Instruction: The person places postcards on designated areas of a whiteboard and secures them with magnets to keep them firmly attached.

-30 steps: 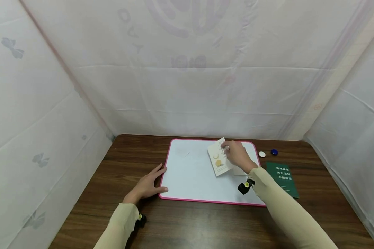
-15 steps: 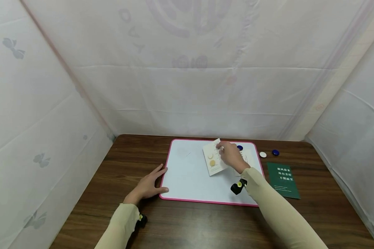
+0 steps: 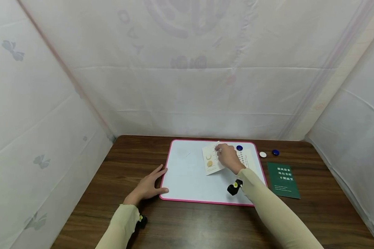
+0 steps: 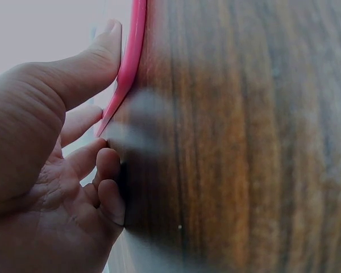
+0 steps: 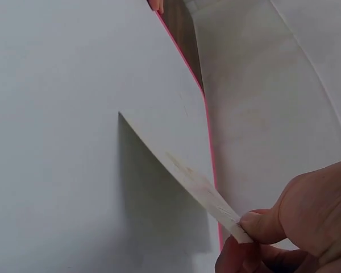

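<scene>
A whiteboard (image 3: 184, 180) with a pink rim lies on the wooden table. My left hand (image 3: 146, 186) rests at its left edge, fingers spread and the thumb (image 4: 96, 54) by the pink rim near the front corner. Between thumb and fingers, my right hand (image 3: 229, 157) pinches one end of a white card (image 3: 210, 163) printed with a crescent and a gold circle. The card slants over the board, its far corner close to the surface in the right wrist view. To its right, a second white card (image 3: 248, 159) lies on the board, partly behind my wrist, below a round blue magnet (image 3: 239, 148).
Right of the board lie a white round magnet (image 3: 263, 154) and another blue round magnet (image 3: 275, 152). Nearer me is a dark green card (image 3: 283, 180) with white writing. Pale sheets hang behind the table (image 3: 187, 228) and along both sides.
My right hand has moved left with the white card, which now lies lower over the board. The second card and its blue magnet have come into view. My left hand stays put.
</scene>
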